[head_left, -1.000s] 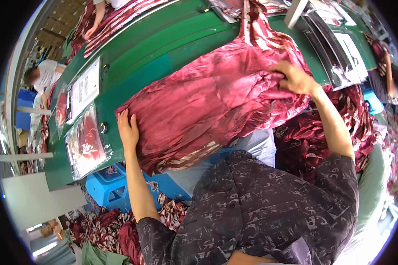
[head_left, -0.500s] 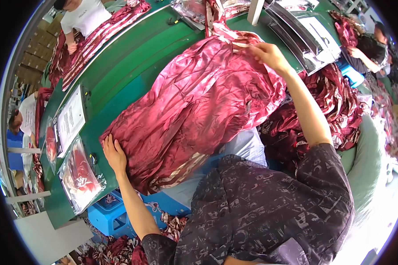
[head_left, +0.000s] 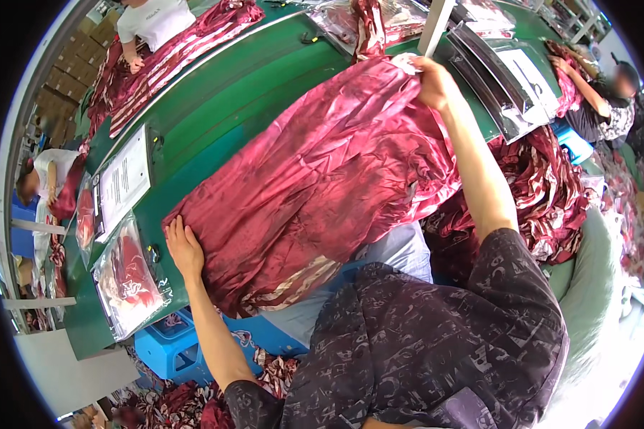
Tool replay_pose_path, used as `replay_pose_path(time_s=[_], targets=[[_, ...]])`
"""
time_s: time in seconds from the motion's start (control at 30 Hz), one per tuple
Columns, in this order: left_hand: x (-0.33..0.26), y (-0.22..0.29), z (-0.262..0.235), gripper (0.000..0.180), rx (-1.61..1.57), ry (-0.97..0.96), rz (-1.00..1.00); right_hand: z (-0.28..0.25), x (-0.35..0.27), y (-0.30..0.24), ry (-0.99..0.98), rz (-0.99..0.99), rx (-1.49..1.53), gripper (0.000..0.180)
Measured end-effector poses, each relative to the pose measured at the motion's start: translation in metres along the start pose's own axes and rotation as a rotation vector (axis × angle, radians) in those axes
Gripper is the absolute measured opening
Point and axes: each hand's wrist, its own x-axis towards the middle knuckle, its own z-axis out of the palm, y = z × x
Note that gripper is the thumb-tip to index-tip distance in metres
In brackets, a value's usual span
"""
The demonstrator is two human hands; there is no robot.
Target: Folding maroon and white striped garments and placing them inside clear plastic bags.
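The dark red satin cloth (head_left: 315, 186) now lies stretched longer across the green surface (head_left: 215, 107) than a moment ago, so the spreading looks nearly done. The right hand (head_left: 433, 82) has reached farther away, pinching the cloth's far end. The left hand (head_left: 184, 250) rests open-palmed, pressing its near corner.

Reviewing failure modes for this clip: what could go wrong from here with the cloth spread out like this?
1. The shiny dark-red satin cloth hangs over the green table's near edge; it may slide off.
2. Only the left hand and right hand pin opposite ends, so the wrinkled middle could bunch.
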Motion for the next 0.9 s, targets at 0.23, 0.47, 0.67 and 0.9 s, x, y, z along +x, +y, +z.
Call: replay_pose_path(time_s=[0.23,0.47,0.67,0.9], targets=[[0.018,-0.01,0.006,0.045,0.03,0.013,0.043,-0.067,0.001,0.004,0.175,-0.453,-0.945,0.022],[0.017,-0.008,0.004,0.044,0.041,0.029,0.065,-0.099,-0.013,0.013,0.337,-0.455,-2.005,0.023],[0.018,-0.009,0.006,0.046,0.019,-0.02,0.024,-0.136,-0.026,-0.024,0.593,-0.427,-1.494,0.024],[0.012,-0.012,0.001,0.046,0.02,-0.026,0.013,-0.07,-0.039,0.009,-0.219,-1.065,-1.695,0.017]])
